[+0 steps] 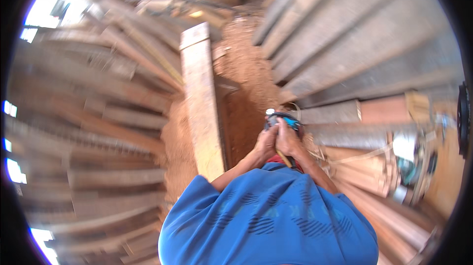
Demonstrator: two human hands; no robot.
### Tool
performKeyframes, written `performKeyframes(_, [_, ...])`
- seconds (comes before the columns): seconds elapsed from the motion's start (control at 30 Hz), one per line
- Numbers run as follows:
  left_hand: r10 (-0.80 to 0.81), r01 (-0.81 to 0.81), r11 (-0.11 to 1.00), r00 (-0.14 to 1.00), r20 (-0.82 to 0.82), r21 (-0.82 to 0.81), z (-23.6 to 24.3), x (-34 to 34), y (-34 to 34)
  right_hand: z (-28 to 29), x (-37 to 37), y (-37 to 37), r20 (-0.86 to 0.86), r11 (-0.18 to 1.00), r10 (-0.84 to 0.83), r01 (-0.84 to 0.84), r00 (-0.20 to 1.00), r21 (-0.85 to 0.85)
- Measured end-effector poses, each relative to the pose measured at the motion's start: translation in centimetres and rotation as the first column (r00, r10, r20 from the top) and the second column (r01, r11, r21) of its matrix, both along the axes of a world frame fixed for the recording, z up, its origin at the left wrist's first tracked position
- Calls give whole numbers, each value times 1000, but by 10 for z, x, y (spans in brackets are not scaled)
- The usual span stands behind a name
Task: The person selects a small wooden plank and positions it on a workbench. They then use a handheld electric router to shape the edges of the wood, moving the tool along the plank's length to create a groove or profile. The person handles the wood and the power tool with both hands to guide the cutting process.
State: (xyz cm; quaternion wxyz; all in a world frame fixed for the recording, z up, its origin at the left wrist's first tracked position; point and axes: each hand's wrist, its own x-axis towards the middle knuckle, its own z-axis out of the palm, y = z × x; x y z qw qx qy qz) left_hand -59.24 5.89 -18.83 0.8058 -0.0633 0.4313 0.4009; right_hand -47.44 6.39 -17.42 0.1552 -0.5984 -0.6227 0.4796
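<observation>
L hand [266,140] & R hand [287,141] fingers seem closed round blue-black tool [290,120] (blurry view); steady it w/ both, firm grip, wrists straight.

Here's a plastic-looking blue-and-black tool [291,121] at three o'clock, and a long, pale, matt wooden plank [201,102] at ten!

Grey boards [340,16] right; brown timber [118,178] left; reddish ground [246,58] between.

Right of the near half of the long plank [199,97], the power tool [291,122] sits in the left grip [267,139] and right grip [287,139]. Stacked boards [116,178] line the left edge of the floor [244,58], timber [345,48] its right edge.
</observation>
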Motion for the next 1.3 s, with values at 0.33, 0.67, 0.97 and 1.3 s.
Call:
performKeyframes(0.33, [-518,509,843,856,-4,-175,-24,72,-16,26,95,-57,93,950,-291,300,952,-92])
performKeyframes(0.67, [-624,665,726,744,241,-174,5,132,-29,35,139,-85,132,807,-486,502,864,-312])
performKeyframes(0.97, [-613,686,699,721,323,-204,-17,151,-22,10,131,-104,17,737,-649,634,761,-235])
performKeyframes(1.3, [-701,685,670,711,62,-285,-51,172,-32,-5,171,-149,-64,739,-667,648,742,-182])
